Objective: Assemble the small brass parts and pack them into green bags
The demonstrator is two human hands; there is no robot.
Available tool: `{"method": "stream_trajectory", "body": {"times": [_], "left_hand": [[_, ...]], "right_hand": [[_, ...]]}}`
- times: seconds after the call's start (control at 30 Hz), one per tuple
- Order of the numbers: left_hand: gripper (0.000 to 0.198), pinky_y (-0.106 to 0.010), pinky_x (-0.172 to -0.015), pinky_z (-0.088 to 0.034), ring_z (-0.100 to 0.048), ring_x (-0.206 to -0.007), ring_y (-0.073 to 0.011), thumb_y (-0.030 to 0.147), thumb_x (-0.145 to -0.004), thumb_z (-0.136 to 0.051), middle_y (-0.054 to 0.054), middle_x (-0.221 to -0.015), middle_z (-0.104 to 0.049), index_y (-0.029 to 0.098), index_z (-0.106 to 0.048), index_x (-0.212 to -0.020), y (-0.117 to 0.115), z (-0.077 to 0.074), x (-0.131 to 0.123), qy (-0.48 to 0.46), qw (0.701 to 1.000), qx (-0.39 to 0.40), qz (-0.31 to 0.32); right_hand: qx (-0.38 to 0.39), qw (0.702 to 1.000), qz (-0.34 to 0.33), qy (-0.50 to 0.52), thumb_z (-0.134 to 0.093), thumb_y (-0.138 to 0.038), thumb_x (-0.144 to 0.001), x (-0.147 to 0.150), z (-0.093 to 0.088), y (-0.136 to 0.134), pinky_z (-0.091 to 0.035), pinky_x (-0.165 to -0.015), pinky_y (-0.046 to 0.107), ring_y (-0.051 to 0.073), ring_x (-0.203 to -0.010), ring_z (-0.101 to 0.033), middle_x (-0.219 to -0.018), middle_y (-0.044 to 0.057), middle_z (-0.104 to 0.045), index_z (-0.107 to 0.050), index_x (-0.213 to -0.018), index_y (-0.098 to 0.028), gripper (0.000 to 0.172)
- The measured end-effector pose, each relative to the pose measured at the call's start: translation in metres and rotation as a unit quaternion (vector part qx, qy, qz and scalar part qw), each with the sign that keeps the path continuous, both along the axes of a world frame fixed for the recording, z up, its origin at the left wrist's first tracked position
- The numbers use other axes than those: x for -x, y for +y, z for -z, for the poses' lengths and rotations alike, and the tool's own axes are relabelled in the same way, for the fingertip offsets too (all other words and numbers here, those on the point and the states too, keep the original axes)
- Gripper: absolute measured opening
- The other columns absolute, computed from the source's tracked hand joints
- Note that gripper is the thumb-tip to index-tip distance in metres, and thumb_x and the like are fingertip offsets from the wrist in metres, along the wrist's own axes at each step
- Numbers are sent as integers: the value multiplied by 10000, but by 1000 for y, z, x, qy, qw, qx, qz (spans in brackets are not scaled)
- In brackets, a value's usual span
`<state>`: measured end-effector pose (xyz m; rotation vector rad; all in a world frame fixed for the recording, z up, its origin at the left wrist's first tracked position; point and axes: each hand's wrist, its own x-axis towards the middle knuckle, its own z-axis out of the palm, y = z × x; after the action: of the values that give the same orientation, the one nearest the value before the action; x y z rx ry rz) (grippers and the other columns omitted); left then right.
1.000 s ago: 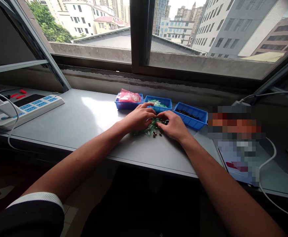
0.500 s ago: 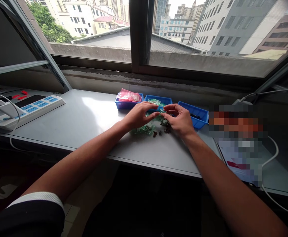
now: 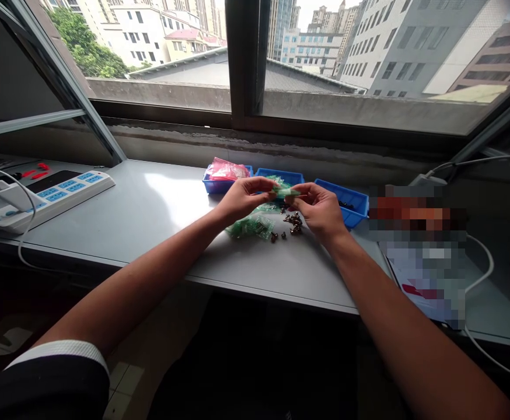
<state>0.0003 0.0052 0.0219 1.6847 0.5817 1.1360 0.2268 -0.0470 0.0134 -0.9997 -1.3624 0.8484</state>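
Bag-handling now — green bag [image 3: 285, 191] pinched by my left hand [image 3: 247, 197] and right hand [image 3: 324, 211], near metal pieces [image 3: 296, 224] — next calls for steady pinching.

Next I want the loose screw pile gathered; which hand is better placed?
Probably the right hand: it is close beside the screw pile, while the left hand is farther away. Both hands hold a green plastic bag.

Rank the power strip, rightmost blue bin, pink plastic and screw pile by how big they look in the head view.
1. Power strip
2. Blue bin, partly hidden by the right hand
3. Pink plastic
4. Screw pile
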Motion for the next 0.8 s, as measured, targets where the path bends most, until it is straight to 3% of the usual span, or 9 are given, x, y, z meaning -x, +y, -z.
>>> {"method": "stream_trajectory", "body": {"times": [0.07,0.13,0.23,0.37,0.43,0.53,0.57,0.67,0.8], "left_hand": [[390,-475,-1150,-600,-762,-1297,-310,473,-822,-999,-157,-1345,-822,178,-901,-1057,-1,0,0,3,1000,-10,17],[331,-475,-1117,-619,-769,-1270,-304,442,-849,-965,-156,-1353,-821,185,-912,-1051,-1,0,0,13,1000,-2,23],[243,-449,-1016,-661,-790,-1099,-252,347,-876,-887,-133,-1240,-850,187,-919,-1056,-3,0,-1,25,999,25,5],[270,-447,-1046,-651,-789,-1114,-248,338,-899,-872,-138,-1277,-842,168,-904,-1105,-4,-1,0,24,999,28,-11],[375,-458,-1076,-637,-797,-1123,-258,376,-853,-953,-146,-1254,-845,149,-872,-1141,-4,0,0,15,999,28,-7],[552,-461,-1093,-627,-799,-1180,-277,370,-775,-1035,-153,-1253,-839,149,-792,-1219,-3,2,-1,-12,999,32,11],[611,-458,-1088,-628,-797,-1199,-282,367,-768,-1044,-155,-1266,-835,158,-762,-1268,-3,2,-1,-20,999,35,15],[767,-442,-1055,-640,-799,-1200,-284,376,-757,-1060,-158,-1284,-827,180,-694,-1402,-3,2,-1,-27,998,49,16],[692,-418,-1013,-642,-815,-1086,-260,432,-783,-1048,-144,-1152,-844,136,-743,-1329,-6,-1,-1,-7,999,46,26]], "right_hand": [[-32,999,21,-26,-923,-333,-810,-2,0,0,-703,-925,445,273,-1077,-790,-1097,59,-828,-860,-944,-259,165],[-48,997,37,-41,-880,-286,-820,-3,-1,0,-703,-984,454,297,-1216,-763,-1247,70,-804,-879,-922,-261,105],[3,999,36,-30,-779,-294,-894,-1,-3,-3,-727,-912,471,271,-1035,-796,-1163,74,-811,-882,-965,-250,133],[32,999,2,6,-717,-423,-999,2,-6,-6,-732,-820,430,231,-920,-780,-1104,61,-804,-840,-1093,-259,225],[24,999,-6,24,-797,-485,-965,4,-6,-5,-729,-786,402,233,-948,-775,-1132,56,-789,-778,-1231,-276,339],[25,999,-14,26,-978,-497,-801,6,-4,-4,-731,-774,402,240,-935,-778,-1151,48,-786,-636,-1446,-307,754],[23,999,-18,21,-1004,-504,-767,6,-3,-4,-733,-788,412,245,-937,-781,-1144,47,-790,-621,-1459,-308,815],[2,1000,-25,9,-1002,-550,-774,6,-2,-4,-732,-860,445,257,-962,-785,-1086,48,-803,-694,-1322,-287,682],[-13,999,-30,13,-1012,-546,-775,6,-4,-6,-715,-909,458,243,-933,-784,-1059,46,-822,-741,-1202,-273,575]]}}
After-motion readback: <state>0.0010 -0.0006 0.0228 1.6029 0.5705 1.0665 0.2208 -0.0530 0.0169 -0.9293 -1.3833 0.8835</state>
